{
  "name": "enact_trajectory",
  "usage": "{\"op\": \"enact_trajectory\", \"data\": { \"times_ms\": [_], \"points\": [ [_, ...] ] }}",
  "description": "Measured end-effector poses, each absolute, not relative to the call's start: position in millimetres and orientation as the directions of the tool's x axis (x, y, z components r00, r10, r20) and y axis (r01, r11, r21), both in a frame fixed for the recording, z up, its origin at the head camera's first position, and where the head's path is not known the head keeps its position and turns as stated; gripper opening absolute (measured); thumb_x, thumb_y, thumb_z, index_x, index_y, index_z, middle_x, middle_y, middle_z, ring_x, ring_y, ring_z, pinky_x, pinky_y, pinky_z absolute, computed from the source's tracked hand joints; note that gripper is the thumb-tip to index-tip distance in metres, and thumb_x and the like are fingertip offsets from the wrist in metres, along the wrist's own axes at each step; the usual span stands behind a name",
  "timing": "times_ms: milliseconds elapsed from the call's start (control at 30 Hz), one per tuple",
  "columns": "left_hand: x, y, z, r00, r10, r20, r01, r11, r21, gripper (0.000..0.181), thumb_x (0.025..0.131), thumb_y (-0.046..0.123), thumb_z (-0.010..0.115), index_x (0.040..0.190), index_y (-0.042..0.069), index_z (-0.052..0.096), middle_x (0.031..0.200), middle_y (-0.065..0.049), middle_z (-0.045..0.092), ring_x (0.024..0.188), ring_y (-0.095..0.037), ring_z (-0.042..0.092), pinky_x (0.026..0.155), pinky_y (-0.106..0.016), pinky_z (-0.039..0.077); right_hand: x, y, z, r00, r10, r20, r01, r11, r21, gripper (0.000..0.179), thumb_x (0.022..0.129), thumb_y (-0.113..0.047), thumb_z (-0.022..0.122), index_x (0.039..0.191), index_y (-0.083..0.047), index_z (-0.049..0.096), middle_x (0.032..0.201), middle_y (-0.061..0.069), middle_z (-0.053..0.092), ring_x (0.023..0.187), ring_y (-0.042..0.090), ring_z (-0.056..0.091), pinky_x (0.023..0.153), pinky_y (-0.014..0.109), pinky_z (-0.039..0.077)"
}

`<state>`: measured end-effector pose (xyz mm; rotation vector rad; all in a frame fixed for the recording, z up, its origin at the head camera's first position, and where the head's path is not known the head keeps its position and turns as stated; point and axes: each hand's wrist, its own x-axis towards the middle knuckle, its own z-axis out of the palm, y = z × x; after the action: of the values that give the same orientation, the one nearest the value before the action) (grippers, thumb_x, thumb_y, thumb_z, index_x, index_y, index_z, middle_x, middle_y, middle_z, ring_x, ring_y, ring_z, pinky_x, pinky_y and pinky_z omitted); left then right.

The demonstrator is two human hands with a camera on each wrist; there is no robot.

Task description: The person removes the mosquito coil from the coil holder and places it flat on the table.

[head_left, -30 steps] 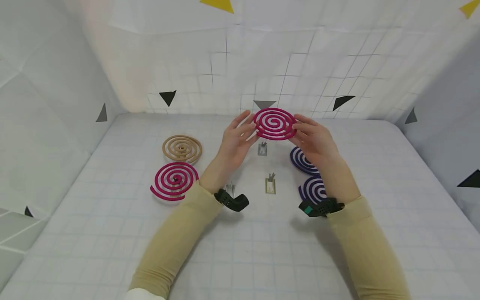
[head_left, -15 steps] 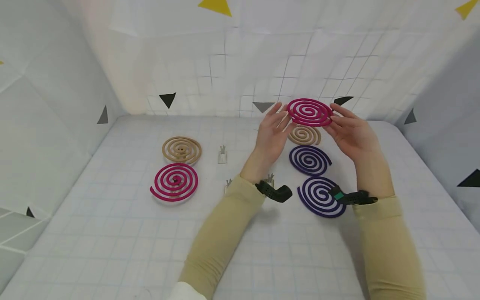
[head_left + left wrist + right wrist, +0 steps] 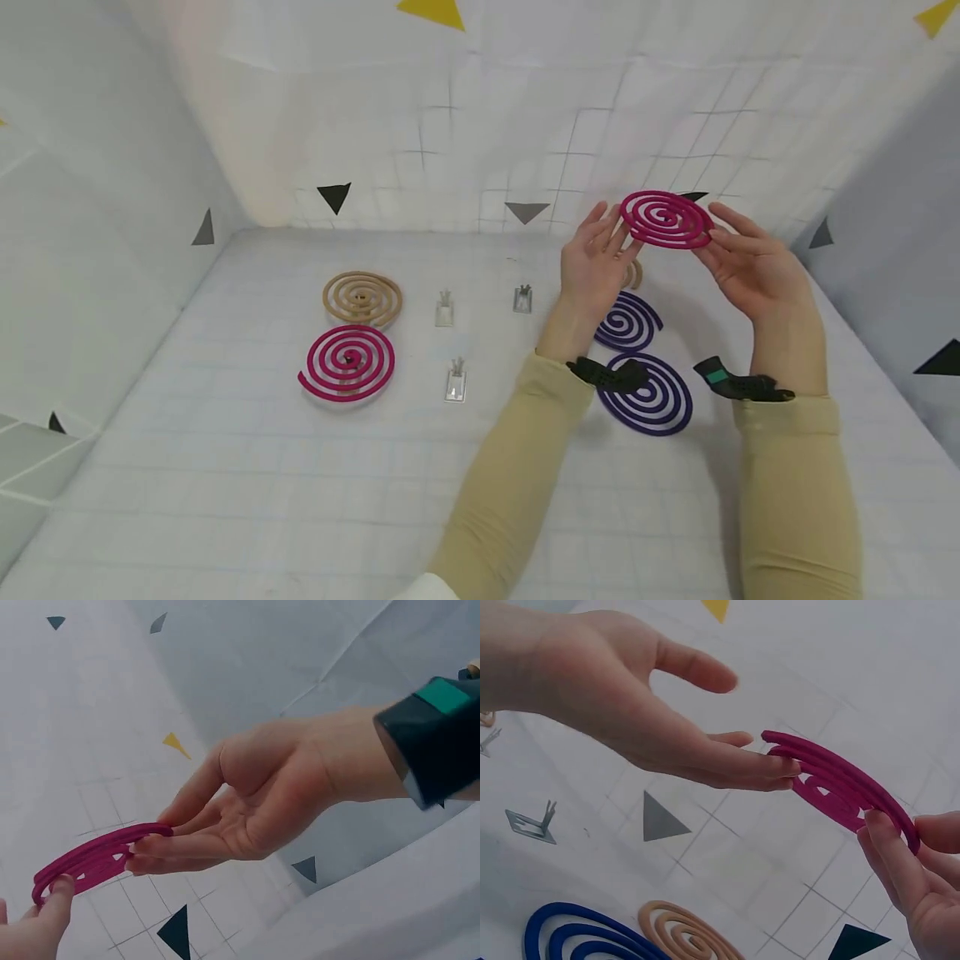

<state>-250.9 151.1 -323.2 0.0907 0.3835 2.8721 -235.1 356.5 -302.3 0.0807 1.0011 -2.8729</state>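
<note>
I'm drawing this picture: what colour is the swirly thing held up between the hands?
The spiral is bright pink; it shows best in the head view.

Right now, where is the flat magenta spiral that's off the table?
In the head view, the magenta spiral is at upper right, held between left hand and right hand, partly covering a black triangle on the wall.
</note>
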Motion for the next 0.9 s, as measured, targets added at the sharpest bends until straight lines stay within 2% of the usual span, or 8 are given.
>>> {"op": "enact_trajectory", "data": {
  "times_ms": [100, 333, 500, 700, 900],
  "points": [
    [-250.9, 150.9, -327.7, -0.969, 0.244, 0.024, -0.229, -0.937, 0.265, 0.046, 0.098, 0.013, 0.047, 0.144, 0.01, 0.043, 0.15, -0.014, 0.046, 0.137, -0.028, 0.045, 0.121, -0.048, 0.031, -236.3, 357.9, -303.9, -0.994, -0.073, -0.083, 0.109, -0.773, -0.625, 0.047, 0.096, 0.011, 0.052, 0.14, -0.007, 0.056, 0.143, 0.007, 0.053, 0.12, 0.029, 0.064, 0.096, 0.038, 0.055],
    [-253.0, 151.3, -336.3, -0.965, 0.261, 0.019, -0.244, -0.925, 0.292, 0.049, 0.1, 0.013, 0.046, 0.148, 0.007, 0.04, 0.142, -0.01, 0.052, 0.142, -0.029, 0.041, 0.121, -0.047, 0.031, -239.5, 363.3, -306.3, -0.993, -0.03, -0.114, 0.099, -0.739, -0.667, 0.046, 0.094, 0.01, 0.055, 0.137, -0.008, 0.058, 0.141, 0.006, 0.055, 0.118, 0.027, 0.065, 0.095, 0.036, 0.056],
    [-253.7, 152.7, -339.5, -0.959, 0.283, 0.02, -0.261, -0.908, 0.328, 0.046, 0.101, 0.014, 0.045, 0.146, 0.008, 0.044, 0.146, -0.011, 0.05, 0.142, -0.028, 0.042, 0.12, -0.046, 0.032, -239.7, 365.6, -308.3, -0.989, 0.017, -0.148, 0.09, -0.723, -0.685, 0.048, 0.093, 0.009, 0.06, 0.136, -0.011, 0.06, 0.142, 0.002, 0.055, 0.119, 0.025, 0.065, 0.095, 0.035, 0.056],
    [-255.8, 152.5, -343.5, -0.944, 0.326, 0.042, -0.288, -0.882, 0.373, 0.039, 0.101, 0.015, 0.045, 0.14, 0.011, 0.05, 0.155, -0.013, 0.042, 0.143, -0.026, 0.041, 0.121, -0.043, 0.032, -239.9, 370.8, -310.9, -0.988, 0.033, -0.148, 0.075, -0.746, -0.662, 0.048, 0.093, 0.01, 0.06, 0.136, -0.011, 0.06, 0.14, 0.004, 0.058, 0.119, 0.026, 0.065, 0.095, 0.036, 0.056],
    [-257.5, 153.2, -348.5, -0.936, 0.351, 0.023, -0.31, -0.854, 0.419, 0.037, 0.1, 0.013, 0.046, 0.137, 0.008, 0.052, 0.152, -0.014, 0.045, 0.143, -0.027, 0.041, 0.121, -0.04, 0.033, -240.2, 375.7, -314.1, -0.988, 0.032, -0.154, 0.075, -0.766, -0.639, 0.047, 0.093, 0.011, 0.057, 0.136, -0.009, 0.06, 0.14, 0.005, 0.057, 0.12, 0.026, 0.064, 0.097, 0.037, 0.055]
  ]
}}
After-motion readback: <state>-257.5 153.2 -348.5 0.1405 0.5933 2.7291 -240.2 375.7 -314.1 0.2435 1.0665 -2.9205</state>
